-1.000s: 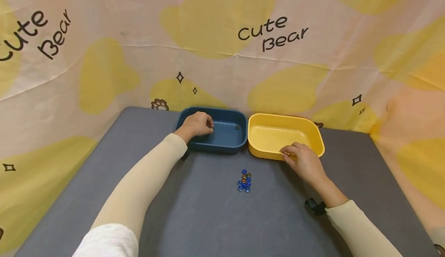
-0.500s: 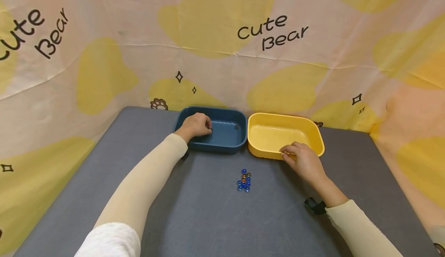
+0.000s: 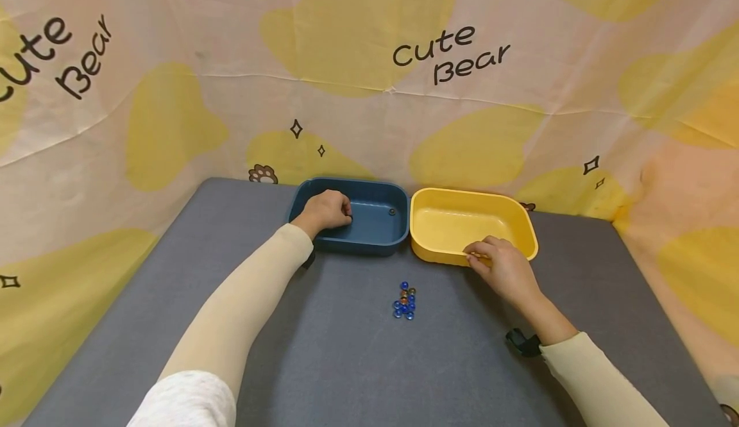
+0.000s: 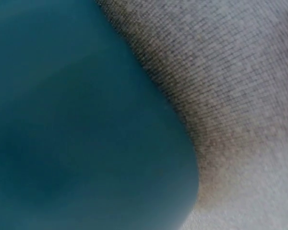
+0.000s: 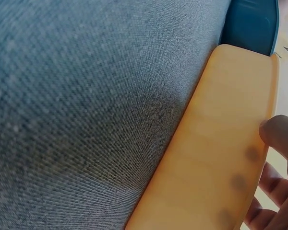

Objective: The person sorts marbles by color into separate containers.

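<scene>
My left hand [image 3: 328,210] is inside the blue bin [image 3: 359,247], fingers curled and pointing down. At its fingertips it pinches what looks like a small dark marble, mostly hidden by the fingers. Another dark marble [image 3: 392,211] lies on the bin's floor at the right. With my right hand [image 3: 501,267] I grip the front rim of the yellow bin [image 3: 439,255]. The right wrist view shows the thumb [image 5: 281,134] on the outer wall and fingers inside. Only the wall of the blue bin [image 4: 96,134] and the cloth show in the left wrist view.
Several blue and amber glass marbles [image 3: 404,305] lie in a cluster on the grey tabletop [image 3: 346,363], in front of the bins. The two bins stand side by side near the back edge. A printed cloth backdrop [image 3: 369,125] hangs right behind them.
The left hand has shifted very slightly down and left within the blue bin. The right hand stays at the yellow rim, and bins and marbles keep their places.
</scene>
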`<move>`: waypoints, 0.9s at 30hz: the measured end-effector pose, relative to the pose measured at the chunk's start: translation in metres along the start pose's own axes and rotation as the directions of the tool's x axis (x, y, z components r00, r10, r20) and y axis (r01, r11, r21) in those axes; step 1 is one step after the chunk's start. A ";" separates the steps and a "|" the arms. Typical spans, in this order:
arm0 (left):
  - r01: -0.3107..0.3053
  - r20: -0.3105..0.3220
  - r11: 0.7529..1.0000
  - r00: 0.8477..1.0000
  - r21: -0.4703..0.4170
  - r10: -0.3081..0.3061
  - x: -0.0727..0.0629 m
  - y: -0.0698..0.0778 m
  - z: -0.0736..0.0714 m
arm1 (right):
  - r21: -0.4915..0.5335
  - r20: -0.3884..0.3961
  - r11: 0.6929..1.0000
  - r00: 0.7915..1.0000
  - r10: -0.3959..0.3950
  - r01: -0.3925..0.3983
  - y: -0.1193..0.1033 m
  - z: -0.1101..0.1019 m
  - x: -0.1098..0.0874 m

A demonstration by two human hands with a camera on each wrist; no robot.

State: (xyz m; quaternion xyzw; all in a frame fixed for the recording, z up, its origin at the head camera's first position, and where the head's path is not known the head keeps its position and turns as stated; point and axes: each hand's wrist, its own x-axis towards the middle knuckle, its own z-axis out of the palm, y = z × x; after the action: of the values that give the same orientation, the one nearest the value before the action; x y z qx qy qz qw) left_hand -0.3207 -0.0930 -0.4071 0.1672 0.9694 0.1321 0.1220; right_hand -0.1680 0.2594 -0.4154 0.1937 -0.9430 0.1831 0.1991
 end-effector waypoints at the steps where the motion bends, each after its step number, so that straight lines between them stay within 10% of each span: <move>1: 0.001 0.002 1.000 1.000 0.000 -0.001 0.000 0.000 0.000 | 0.000 0.000 1.000 1.000 -0.001 0.001 0.000 0.000 0.000; 27: -0.055 -0.084 0.988 0.996 -0.145 0.043 -0.037 0.006 -0.017 | -0.006 0.016 1.000 1.000 0.009 -0.009 -0.002 -0.001 -0.001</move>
State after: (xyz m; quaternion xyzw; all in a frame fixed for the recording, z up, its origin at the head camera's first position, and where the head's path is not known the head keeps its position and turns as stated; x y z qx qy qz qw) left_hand -0.2902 -0.1041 -0.3825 0.1762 0.9567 0.2127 0.0916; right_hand -0.1663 0.2583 -0.4149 0.1904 -0.9459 0.1798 0.1913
